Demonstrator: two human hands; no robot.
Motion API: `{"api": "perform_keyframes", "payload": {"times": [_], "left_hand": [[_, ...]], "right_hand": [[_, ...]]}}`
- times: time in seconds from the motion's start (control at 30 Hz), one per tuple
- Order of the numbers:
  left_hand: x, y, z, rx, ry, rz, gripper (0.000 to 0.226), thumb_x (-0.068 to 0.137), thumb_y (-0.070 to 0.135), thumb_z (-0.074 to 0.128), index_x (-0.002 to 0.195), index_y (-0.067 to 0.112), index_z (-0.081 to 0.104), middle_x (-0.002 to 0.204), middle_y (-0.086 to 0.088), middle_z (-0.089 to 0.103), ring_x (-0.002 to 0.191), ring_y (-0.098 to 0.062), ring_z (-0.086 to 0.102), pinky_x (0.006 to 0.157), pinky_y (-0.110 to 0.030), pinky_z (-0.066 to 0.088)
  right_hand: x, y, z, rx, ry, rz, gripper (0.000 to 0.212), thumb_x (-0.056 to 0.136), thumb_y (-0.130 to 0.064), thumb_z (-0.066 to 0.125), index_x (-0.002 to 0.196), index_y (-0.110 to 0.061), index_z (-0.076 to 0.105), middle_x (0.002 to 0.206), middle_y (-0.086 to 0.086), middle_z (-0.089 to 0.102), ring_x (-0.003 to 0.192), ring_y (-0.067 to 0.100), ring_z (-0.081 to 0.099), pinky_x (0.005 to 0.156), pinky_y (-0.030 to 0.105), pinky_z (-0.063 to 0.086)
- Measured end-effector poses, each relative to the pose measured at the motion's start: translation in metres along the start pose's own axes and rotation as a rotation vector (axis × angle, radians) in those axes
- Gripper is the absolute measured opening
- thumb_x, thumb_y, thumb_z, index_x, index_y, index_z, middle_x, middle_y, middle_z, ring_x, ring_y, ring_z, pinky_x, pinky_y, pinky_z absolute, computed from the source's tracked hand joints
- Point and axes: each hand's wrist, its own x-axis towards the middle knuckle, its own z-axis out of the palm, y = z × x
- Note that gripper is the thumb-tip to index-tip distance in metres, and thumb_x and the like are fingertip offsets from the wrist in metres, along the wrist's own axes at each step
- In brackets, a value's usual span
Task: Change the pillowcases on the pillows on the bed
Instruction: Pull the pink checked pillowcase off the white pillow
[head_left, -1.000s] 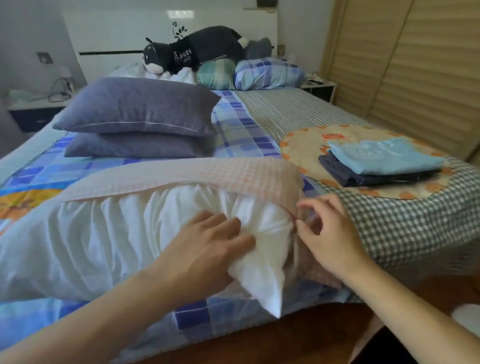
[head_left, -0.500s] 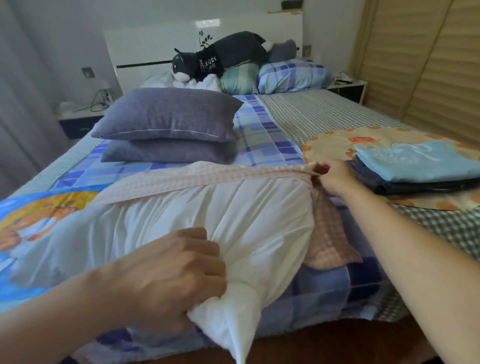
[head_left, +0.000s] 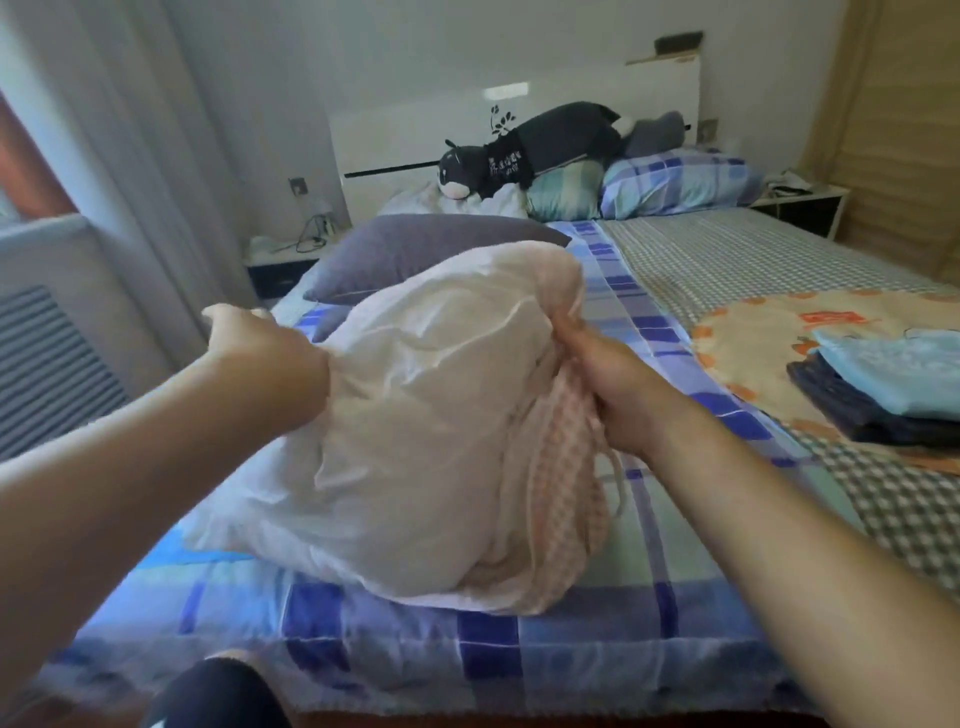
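Observation:
A white pillow stands tilted up on the blue checked bedspread near the foot of the bed. My left hand grips its left side, fingers hidden in the fabric. My right hand grips the bunched edge of a pink checked pillowcase that wraps the pillow's right side and bottom. A grey pillow lies behind, partly hidden. Folded light blue and dark blue cloths are stacked at the right.
A black plush toy lies on checked pillows at the white headboard. Nightstands flank the bed. Curtain and radiator stand at the left, a wooden wardrobe at the right. A dark shape sits at the bottom edge.
The pillow was lying flat; now it is lifted and tilted upright. My left hand moved from its near corner to its left side, and my right hand pulled the pink case toward me.

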Motion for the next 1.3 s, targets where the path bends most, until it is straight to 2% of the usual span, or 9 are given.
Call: {"api": "perform_keyframes", "payload": {"times": [0.17,0.37,0.53,0.6,0.7,0.87,1.03,1.2,1.3], "left_hand": [[-0.025,0.041,-0.079,-0.790,0.676,-0.172,0.047,0.097,0.055,0.049,0.116,0.014,0.057,0.117,-0.010,0.058,0.110,-0.036,0.059,0.080,-0.044,0.046],[-0.069,0.111,-0.036,-0.869,0.435,0.228,0.041,0.091,0.062,0.053,0.111,0.026,0.050,0.117,-0.004,0.063,0.108,-0.031,0.060,0.079,-0.037,0.040],[-0.123,0.225,-0.009,-0.844,0.169,0.710,0.045,0.057,0.059,0.076,0.080,0.025,0.057,0.066,0.006,0.062,0.053,-0.013,0.063,0.044,-0.021,0.040],[-0.123,0.258,-0.015,-0.839,0.116,0.887,0.052,0.070,0.059,0.077,0.100,0.019,0.062,0.092,-0.004,0.066,0.081,-0.022,0.070,0.068,-0.028,0.056],[-0.109,0.261,-0.017,-1.067,0.301,1.025,0.052,0.092,0.037,0.067,0.137,0.015,0.052,0.138,-0.014,0.050,0.128,-0.033,0.049,0.110,-0.043,0.042],[-0.051,0.188,0.021,-1.197,0.897,0.508,0.034,0.092,0.032,0.059,0.122,0.018,0.064,0.125,-0.005,0.055,0.115,-0.029,0.053,0.098,-0.042,0.045],[0.054,0.138,0.023,-0.966,0.126,0.258,0.060,0.090,0.074,0.036,0.126,0.031,0.058,0.137,-0.007,0.053,0.128,-0.034,0.044,0.107,-0.047,0.038],[0.098,0.171,-0.023,-0.842,0.005,0.486,0.053,0.094,0.063,0.047,0.114,0.016,0.063,0.121,-0.014,0.062,0.114,-0.037,0.055,0.087,-0.040,0.046],[0.120,0.181,-0.040,-0.983,-0.040,0.417,0.030,0.098,0.030,0.046,0.112,0.010,0.064,0.123,-0.015,0.063,0.107,-0.036,0.058,0.077,-0.034,0.040]], "right_hand": [[-0.012,-0.016,0.025,-0.306,-0.001,-0.119,0.036,0.097,-0.048,0.056,0.130,-0.034,0.062,0.119,-0.007,0.072,0.110,0.019,0.068,0.096,0.045,0.055],[-0.022,-0.038,-0.051,-0.755,0.069,-0.115,0.011,0.093,-0.010,0.060,0.096,-0.008,0.070,0.100,0.017,0.073,0.083,0.020,0.062,0.075,0.041,0.048],[0.019,-0.049,-0.056,-1.203,0.241,0.078,0.025,0.094,-0.005,0.049,0.087,-0.017,0.070,0.089,0.010,0.068,0.078,0.028,0.060,0.062,0.031,0.046],[0.031,-0.042,-0.036,-1.307,0.190,0.121,0.023,0.096,-0.006,0.049,0.104,-0.010,0.070,0.105,0.013,0.067,0.097,0.035,0.066,0.074,0.037,0.053],[0.025,-0.018,-0.034,-0.785,0.100,0.208,0.057,0.102,-0.021,0.055,0.154,-0.019,0.033,0.148,0.008,0.047,0.130,0.030,0.053,0.104,0.045,0.046],[-0.018,0.021,-0.034,-0.458,0.200,0.007,0.068,0.096,-0.039,0.064,0.155,-0.027,0.032,0.159,-0.005,0.031,0.144,0.012,0.032,0.112,0.027,0.028],[-0.057,0.070,-0.020,-1.237,0.764,-0.362,0.023,0.091,-0.038,0.063,0.101,-0.018,0.057,0.112,0.008,0.053,0.110,0.031,0.048,0.090,0.043,0.042],[-0.079,0.110,-0.044,-1.508,0.742,0.342,0.087,0.092,-0.074,0.023,0.153,-0.013,0.027,0.131,0.013,0.061,0.121,0.035,0.054,0.103,0.048,0.036],[-0.081,0.108,-0.026,-1.499,0.780,0.101,0.046,0.102,-0.049,0.039,0.122,-0.013,0.058,0.101,0.011,0.071,0.097,0.034,0.063,0.083,0.042,0.036]]}}
